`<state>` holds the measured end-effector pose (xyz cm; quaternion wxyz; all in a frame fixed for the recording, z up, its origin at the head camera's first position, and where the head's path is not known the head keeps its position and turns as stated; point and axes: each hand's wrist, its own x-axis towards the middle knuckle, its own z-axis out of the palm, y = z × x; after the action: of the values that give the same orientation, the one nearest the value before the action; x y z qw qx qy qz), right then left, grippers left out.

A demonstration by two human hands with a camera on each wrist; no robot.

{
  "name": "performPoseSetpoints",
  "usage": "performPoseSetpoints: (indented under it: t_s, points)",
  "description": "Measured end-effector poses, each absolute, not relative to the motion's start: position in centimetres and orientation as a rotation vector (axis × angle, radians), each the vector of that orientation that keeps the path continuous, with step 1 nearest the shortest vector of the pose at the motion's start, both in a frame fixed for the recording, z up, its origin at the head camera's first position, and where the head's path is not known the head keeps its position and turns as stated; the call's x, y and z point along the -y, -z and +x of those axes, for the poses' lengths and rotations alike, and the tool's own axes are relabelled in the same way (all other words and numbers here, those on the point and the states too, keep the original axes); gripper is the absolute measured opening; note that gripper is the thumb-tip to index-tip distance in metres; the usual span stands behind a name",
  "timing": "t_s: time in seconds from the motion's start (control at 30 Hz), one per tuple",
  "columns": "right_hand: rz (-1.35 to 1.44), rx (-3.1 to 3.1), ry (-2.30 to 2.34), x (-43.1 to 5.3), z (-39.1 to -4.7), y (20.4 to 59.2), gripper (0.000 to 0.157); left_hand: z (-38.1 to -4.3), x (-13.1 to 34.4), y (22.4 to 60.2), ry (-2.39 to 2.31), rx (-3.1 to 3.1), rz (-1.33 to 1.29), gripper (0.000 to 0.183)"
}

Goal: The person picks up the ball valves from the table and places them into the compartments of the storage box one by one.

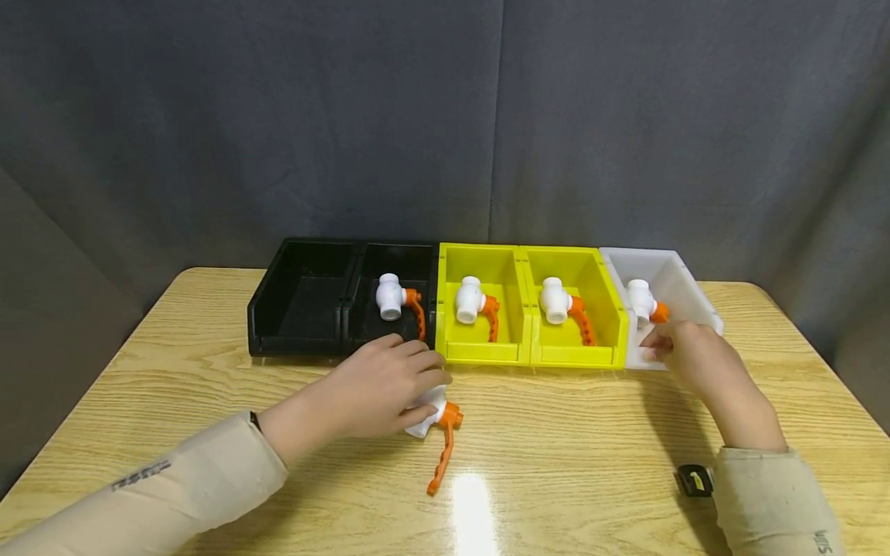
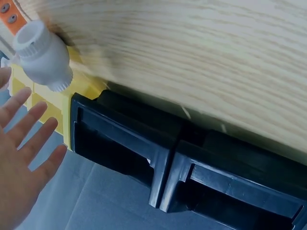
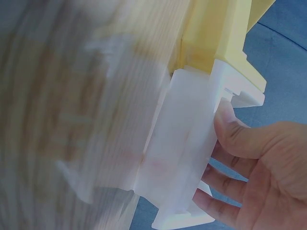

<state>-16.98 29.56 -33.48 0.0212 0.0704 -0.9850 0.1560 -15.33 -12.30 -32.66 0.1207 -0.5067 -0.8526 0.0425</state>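
A white ball valve (image 1: pixel 429 409) with an orange lever handle (image 1: pixel 443 459) is in front of the bins. My left hand (image 1: pixel 389 384) is right over its white body, thumb and fingertips close beside it. From the left wrist view, the fingers of my left hand (image 2: pixel 26 153) are straight and spread, near the valve (image 2: pixel 43 55). My right hand (image 1: pixel 695 359) reaches over the front wall of the white bin (image 1: pixel 705 309), close to the ball valve (image 1: pixel 640 300) inside. In the right wrist view, the bin's wall hides the fingertips; I cannot tell whether they grip the handle.
Two yellow bins (image 1: pixel 487 355) and a black bin (image 1: pixel 389 251) each hold a similar valve. Another black bin (image 1: pixel 299 346) stands at the row's left end. A small black item with a yellow mark (image 1: pixel 695 480) lies near the right sleeve. A grey curtain (image 1: pixel 417 123) hangs behind.
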Motion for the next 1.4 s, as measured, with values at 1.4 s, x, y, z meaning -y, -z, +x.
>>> performPoseSetpoints:
  t_s: [1.4]
  points:
    - [0.225,3.058,-0.501,-29.6,-17.1,33.5,0.007,-14.7,11.4,34.3,-0.261,2.744,-1.547,0.059]
